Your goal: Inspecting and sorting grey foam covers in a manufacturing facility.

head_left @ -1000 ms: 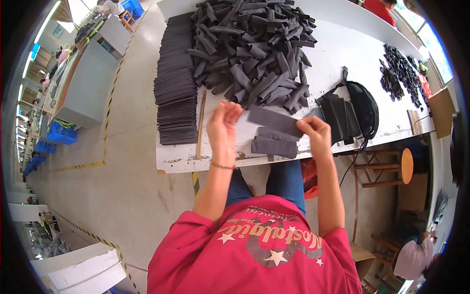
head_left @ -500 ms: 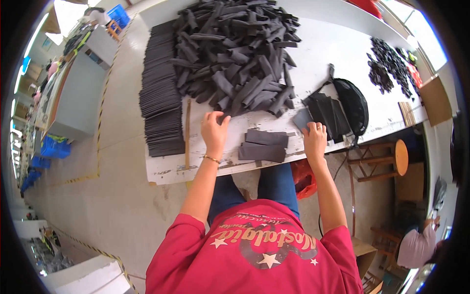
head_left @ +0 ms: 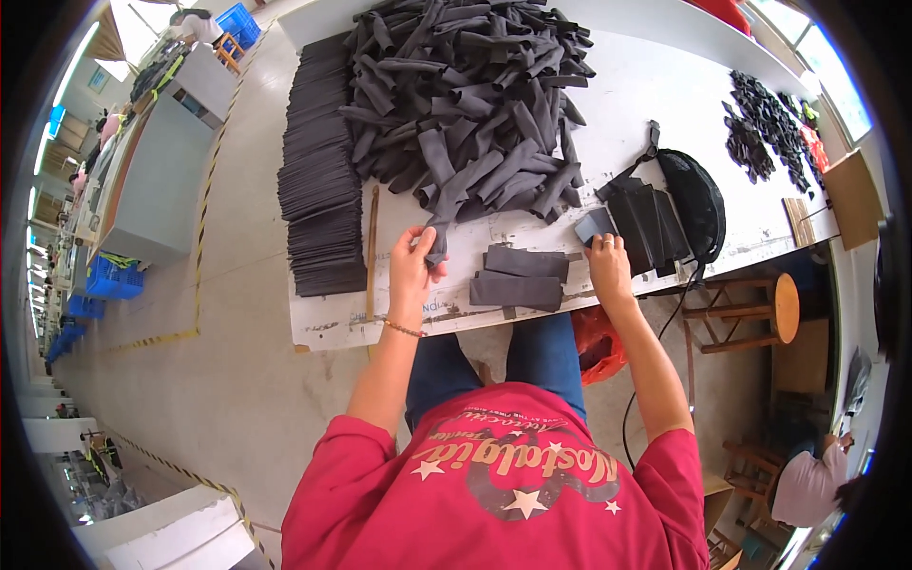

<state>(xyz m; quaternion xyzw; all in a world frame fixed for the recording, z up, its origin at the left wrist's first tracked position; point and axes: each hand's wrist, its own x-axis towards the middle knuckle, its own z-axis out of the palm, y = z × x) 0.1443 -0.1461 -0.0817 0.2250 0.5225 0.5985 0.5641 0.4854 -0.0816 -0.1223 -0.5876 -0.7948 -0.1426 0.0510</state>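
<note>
The left hand [head_left: 415, 261] pinches a gray strip [head_left: 440, 228] pulled from the big pile [head_left: 465, 85]. The right hand [head_left: 606, 269] grips a gray card [head_left: 595, 226]. Two flat strips [head_left: 521, 277] lie between them, near the table [head_left: 655, 104] edge.

A dark grey strip [head_left: 439, 242] hangs from the heap's edge, apparently pinched; a smaller grey piece [head_left: 595, 226] lies flat.

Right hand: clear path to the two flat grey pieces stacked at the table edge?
Probably yes. The right hand rests just right of the flat grey pieces, with only bare table between them; it holds a small grey piece.
</note>
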